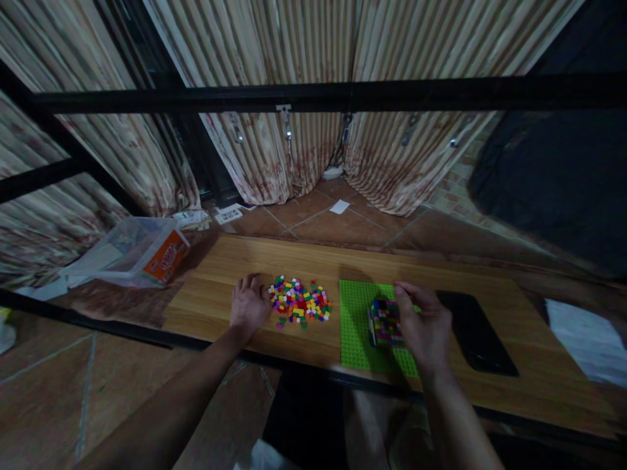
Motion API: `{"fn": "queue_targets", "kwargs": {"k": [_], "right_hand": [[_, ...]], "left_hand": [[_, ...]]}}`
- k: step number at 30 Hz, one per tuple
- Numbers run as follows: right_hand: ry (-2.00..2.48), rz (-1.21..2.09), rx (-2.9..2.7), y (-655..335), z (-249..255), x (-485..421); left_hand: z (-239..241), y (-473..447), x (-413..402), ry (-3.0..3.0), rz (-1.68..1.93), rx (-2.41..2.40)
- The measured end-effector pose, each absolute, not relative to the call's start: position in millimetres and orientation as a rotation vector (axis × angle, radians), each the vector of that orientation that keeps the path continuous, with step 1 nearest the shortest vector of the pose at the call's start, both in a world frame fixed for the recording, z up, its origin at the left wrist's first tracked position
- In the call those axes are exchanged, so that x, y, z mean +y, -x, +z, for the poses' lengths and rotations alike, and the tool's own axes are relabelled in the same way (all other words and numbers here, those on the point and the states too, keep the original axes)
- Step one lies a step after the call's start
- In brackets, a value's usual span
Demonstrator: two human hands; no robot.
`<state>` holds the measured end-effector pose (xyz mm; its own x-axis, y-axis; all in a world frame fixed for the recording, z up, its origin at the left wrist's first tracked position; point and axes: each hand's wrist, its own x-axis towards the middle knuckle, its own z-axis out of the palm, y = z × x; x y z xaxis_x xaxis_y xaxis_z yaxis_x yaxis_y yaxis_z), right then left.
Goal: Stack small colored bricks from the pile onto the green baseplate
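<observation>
A loose pile of small, brightly coloured toy bricks (300, 301) lies on the wooden table. Just left of it, my left hand (251, 303) rests palm down on the wood, fingers apart and slightly bent, with the fingertips beside the nearest bricks. Right of the pile is a green studded baseplate (353, 326). On it stands a block built of many-coloured bricks (386, 323), its right side partly covered by my right hand (425, 326). The thumb and fingers of that hand are pinched together over the block's far right corner; whatever sits between them is too small to make out.
A black phone-like slab (475, 333) lies right of the baseplate on the table (304, 258). Beyond the left end stands a clear plastic box (132, 251) with an orange label. White paper (585, 336) lies at the far right. Curtains (313, 150) hang behind a dark bar.
</observation>
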<state>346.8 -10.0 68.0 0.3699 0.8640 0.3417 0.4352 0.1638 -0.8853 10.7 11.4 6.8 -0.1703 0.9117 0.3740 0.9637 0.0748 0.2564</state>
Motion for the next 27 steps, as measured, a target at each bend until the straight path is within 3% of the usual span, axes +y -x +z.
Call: {"fn": "queue_targets", "kwargs": {"k": [13, 27], "right_hand": [[1.442, 0.535, -1.874, -255.9, 41.4, -18.9], [1.723, 0.402, -2.031, -231.7, 37.2, -6.0]], "left_hand": [[5.3, -10.4, 12.1, 1.940, -0.692, -2.206], [1.2, -7.3, 14.0, 1.937, -0.678, -2.163]]}}
